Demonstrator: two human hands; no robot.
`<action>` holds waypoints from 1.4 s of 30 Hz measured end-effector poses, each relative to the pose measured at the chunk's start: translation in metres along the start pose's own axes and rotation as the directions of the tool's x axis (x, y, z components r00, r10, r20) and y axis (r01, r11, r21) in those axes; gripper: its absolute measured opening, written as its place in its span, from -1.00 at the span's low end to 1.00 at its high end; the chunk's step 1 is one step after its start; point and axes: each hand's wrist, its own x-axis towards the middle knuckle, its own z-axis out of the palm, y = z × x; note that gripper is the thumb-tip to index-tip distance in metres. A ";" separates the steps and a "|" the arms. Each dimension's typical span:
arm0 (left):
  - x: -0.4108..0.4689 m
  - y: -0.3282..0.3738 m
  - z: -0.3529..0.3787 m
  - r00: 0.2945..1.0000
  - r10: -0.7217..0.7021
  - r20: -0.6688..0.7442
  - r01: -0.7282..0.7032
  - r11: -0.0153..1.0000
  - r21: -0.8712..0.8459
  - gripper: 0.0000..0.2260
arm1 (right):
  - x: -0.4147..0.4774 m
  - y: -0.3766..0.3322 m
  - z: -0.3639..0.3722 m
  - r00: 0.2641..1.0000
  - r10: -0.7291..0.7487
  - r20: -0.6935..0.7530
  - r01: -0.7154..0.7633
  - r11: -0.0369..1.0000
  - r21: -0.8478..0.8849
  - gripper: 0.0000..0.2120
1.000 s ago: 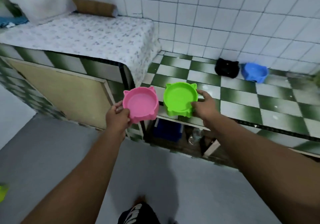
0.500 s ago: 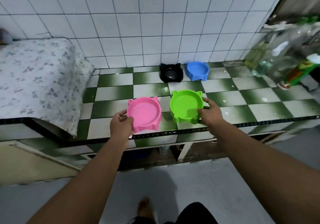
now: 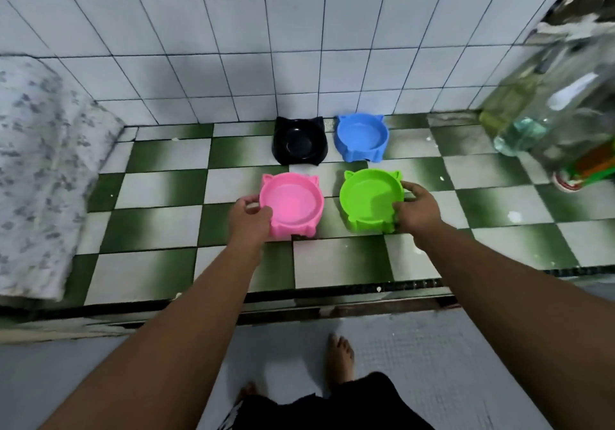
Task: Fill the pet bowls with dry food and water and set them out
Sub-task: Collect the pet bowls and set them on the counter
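1. Far left: floral cloth (image 3: 40, 170) draped over the raised end of the desk (image 3: 159, 270), hanging onto the green-and-white checker tiles.
2. White tiled wall (image 3: 233, 47) runs along the back of the desk.
3. Left hand (image 3: 249, 220) grips the pink bowl (image 3: 291, 203) at its near-left edge; fingers clamped on the rim, thumb on top, other fingers wrapped on the outer wall.
4. Pink bowl sits on the desk, mid-depth, cat-ear tabs pointing to the wall. Empty inside, no food or water seen.
5. Black bowl (image 3: 299, 140) stands behind the pink one, against the wall, just apart from it. Contents hard to tell, interior dark.
6. Green bowl (image 3: 371, 198) rests on the desk just right of the pink bowl, small gap between. Empty.
7. Blue bowl (image 3: 361, 137) sits behind the green one, beside the black bowl, near the wall. Looks empty.
8. Right hand (image 3: 416, 211) holds the green bowl at its right side; fingers closed on the rim and outer wall.
9. Far right: clear plastic bottles (image 3: 539, 113) on the desk, blurred, one with a green-orange label; details unclear.
10. Bottom: bare foot (image 3: 339, 359) on the grey floor (image 3: 432, 363) in front of the desk.
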 end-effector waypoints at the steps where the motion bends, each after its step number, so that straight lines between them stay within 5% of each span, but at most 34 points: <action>1: 0.003 0.001 0.008 1.000 -0.006 -0.016 0.006 1.000 0.012 -0.68 | 0.003 -0.008 -0.001 1.000 -0.017 0.019 0.017 1.000 -0.021 -0.47; 19: 0.032 0.001 0.051 0.965 0.060 -0.256 0.023 0.951 0.309 -0.93 | 0.041 -0.021 -0.002 0.981 -0.195 -0.002 0.182 0.917 -0.355 -0.51; 37: 0.042 0.018 0.048 0.965 0.135 -0.225 -0.044 0.928 0.370 -0.89 | 0.042 -0.020 -0.004 0.974 -0.227 -0.021 0.202 0.899 -0.388 -0.51; 42: 0.034 0.018 0.046 0.974 0.115 -0.193 -0.033 0.922 0.386 -0.94 | 0.038 -0.034 0.004 0.897 -0.435 -0.079 0.355 0.816 -0.456 -0.57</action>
